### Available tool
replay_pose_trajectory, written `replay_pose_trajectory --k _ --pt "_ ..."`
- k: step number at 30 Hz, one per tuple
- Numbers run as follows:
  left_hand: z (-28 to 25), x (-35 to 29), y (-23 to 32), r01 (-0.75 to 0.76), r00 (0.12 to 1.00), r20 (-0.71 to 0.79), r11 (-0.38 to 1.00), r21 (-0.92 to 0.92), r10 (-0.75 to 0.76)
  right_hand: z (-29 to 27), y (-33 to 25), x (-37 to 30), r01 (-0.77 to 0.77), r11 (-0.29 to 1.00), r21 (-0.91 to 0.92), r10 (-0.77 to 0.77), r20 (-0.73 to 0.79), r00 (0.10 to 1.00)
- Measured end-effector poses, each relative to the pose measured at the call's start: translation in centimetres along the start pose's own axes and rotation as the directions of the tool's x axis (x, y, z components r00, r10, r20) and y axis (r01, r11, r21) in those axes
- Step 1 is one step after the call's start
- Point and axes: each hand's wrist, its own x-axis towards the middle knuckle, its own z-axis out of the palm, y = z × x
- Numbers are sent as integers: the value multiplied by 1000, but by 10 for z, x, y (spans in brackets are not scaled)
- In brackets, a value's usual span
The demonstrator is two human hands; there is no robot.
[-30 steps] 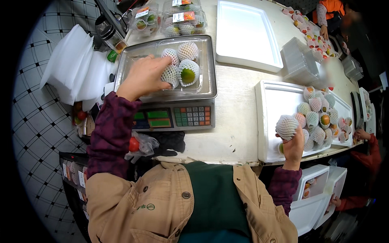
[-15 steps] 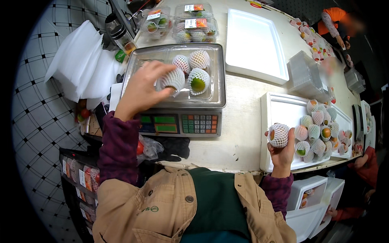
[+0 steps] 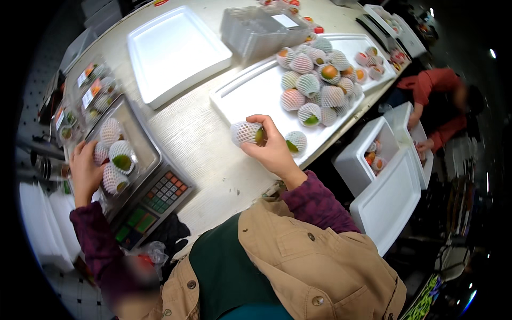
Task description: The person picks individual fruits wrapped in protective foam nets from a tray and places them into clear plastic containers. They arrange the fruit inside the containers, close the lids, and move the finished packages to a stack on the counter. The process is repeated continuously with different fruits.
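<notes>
My right hand is closed around a green-tinged fruit in a white foam net, held above the table at the near-left edge of the white foam tray. My left hand reaches over the scale at left, thumb and fingers apart, beside a small netted fruit. Around it in a clear plastic box lie more netted fruits: one at the back, one with a green patch and one nearest me. My left fingertips are partly hidden.
Several netted fruits are heaped in the foam tray; a lone one lies near its front corner. Beyond stand a white foam lid, stacked clear boxes and filled labelled boxes. At right, a person in red works by foam boxes.
My view has swung right toward the foam tray. The fruit my left hand held now lies in the clear box. My right hand still holds a netted fruit.
</notes>
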Motion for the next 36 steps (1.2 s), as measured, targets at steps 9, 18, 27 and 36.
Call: replay_pose_trajectory --k 9,18,27,36 --pt "-2 10 11 35 998 59 999 -29 -33 -34 46 10 309 565 -765 -367 102 925" --pt "-5 -11 -33 256 942 28 662 -704 -335 -45 19 27 -41 944 -327 37 -19 999" --pt "-34 -38 153 85 996 71 -418 -904 50 8 -10 16 -239 830 504 46 365 930" --pt "0 -59 217 449 894 394 -433 -782 216 40 -49 -19 510 844 -166 -446 312 839"
